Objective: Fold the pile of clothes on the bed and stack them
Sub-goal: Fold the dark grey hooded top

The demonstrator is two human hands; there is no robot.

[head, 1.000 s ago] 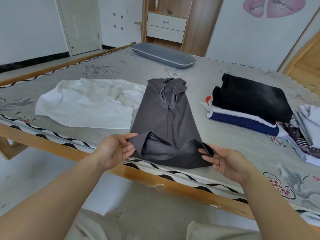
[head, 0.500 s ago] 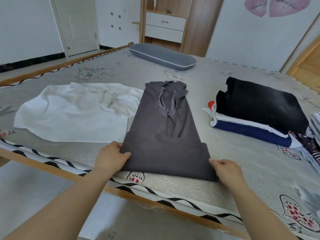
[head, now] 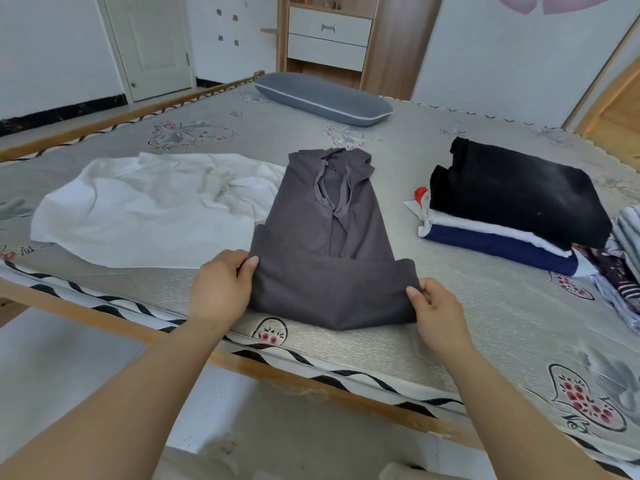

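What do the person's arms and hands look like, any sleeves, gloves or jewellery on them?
Both arms are bare as far up as the picture shows, with no sleeve in view. The left hand and right hand wear no gloves, and no watch, bracelet or ring shows.

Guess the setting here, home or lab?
Most likely a home bedroom: a wide bed with a patterned mattress cover, a grey pillow at its far end, and a wooden cabinet with drawers against the wall.
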